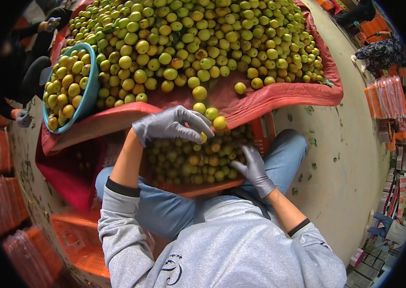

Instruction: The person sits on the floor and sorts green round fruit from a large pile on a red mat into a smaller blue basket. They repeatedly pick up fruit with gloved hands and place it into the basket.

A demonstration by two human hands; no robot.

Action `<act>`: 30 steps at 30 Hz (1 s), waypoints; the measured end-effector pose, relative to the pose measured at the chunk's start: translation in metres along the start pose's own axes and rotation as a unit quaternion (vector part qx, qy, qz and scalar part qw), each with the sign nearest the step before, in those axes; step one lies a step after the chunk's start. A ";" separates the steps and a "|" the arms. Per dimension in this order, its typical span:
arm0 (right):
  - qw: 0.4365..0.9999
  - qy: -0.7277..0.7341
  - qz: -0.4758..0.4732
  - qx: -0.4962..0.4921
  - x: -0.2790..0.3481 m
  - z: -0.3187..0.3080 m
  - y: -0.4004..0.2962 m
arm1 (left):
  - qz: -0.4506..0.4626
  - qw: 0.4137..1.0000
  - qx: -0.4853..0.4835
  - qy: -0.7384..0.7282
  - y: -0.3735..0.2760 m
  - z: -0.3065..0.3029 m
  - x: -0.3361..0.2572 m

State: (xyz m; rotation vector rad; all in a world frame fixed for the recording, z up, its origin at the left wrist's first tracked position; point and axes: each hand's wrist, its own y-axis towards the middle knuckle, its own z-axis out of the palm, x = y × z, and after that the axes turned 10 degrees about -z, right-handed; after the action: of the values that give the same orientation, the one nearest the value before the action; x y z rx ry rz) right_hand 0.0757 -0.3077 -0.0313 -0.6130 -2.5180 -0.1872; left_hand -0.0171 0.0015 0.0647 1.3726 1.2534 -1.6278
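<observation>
Yellow-green jujube-like fruits (174, 46) are heaped on a raised surface lined with red padded cloth (282, 95). My left hand (174, 126), in a grey glove, hovers at the cloth's front edge with a single fruit (203, 138) between thumb and fingers. Close by, several fruits (211, 113) sit in a dip of that edge. Under both hands an orange plastic crate (203, 190) between my knees holds many fruits (203, 162) in shadow. My right hand (255, 169), also gloved, is over the crate's right side, fingers apart and holding nothing.
A blue plastic basket (93, 86) full of fruits leans at the heap's left. Two gloved hands of another person (23, 118) show beyond it. Orange crates with plastic liners (5, 201) line the left; another orange crate (80, 241) stands by my left side. More crates (386, 97) and people are far right.
</observation>
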 end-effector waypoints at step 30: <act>0.974 0.220 -0.054 -0.019 0.016 0.240 0.093 | 0.024 0.938 -0.344 0.022 -0.012 -0.028 -0.006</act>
State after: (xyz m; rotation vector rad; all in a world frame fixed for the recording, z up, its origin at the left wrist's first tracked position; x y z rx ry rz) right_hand -0.0059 -0.1591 -0.2254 -0.3963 -2.1200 -0.3688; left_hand -0.0170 0.0313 0.0734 0.9803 1.5972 -0.9679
